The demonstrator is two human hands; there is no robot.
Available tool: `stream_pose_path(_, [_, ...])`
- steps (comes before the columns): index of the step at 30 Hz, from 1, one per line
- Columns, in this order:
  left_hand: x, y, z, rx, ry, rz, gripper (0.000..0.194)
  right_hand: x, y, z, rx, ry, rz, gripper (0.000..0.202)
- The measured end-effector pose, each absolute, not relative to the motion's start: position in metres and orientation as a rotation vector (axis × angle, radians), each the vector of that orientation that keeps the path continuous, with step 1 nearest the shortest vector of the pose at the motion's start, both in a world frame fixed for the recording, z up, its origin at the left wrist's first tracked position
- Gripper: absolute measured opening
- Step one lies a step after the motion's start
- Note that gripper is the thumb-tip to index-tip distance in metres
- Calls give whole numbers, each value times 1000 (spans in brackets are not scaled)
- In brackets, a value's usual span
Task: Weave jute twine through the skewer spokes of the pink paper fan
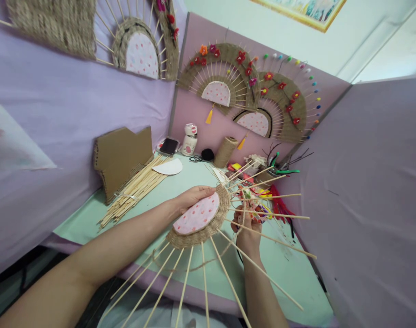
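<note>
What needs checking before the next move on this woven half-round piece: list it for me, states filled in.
1. Woven piece steadied: ok, the left hand grips its upper end.
2. Right hand at the twine: ok, fingers curled where it runs.
3. Twine drawn snug: not ok, it hangs in a slack loop outside the woven band.
4. Sticks spread apart: ok along the lower edge, where they fan out separately.
5. Twine passing correctly over and under each stick: cannot tell, too fine to follow.
6. Twine spool on the table: ok, standing at the back.
</note>
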State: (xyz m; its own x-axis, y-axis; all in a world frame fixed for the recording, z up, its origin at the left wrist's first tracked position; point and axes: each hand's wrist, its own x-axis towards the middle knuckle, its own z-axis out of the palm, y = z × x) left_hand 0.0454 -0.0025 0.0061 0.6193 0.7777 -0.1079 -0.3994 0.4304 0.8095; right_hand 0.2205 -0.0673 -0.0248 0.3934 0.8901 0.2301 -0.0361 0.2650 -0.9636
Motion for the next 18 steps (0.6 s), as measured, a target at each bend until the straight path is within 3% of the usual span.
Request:
stream_pose_path(11, [46,-3,4,819,496,750,33,212,-70,-15,-1084,-933,896,39])
stream_pose_path(18, [43,-2,6,799,494,736,35,264,-65,-21,-1342,-1024,712,36])
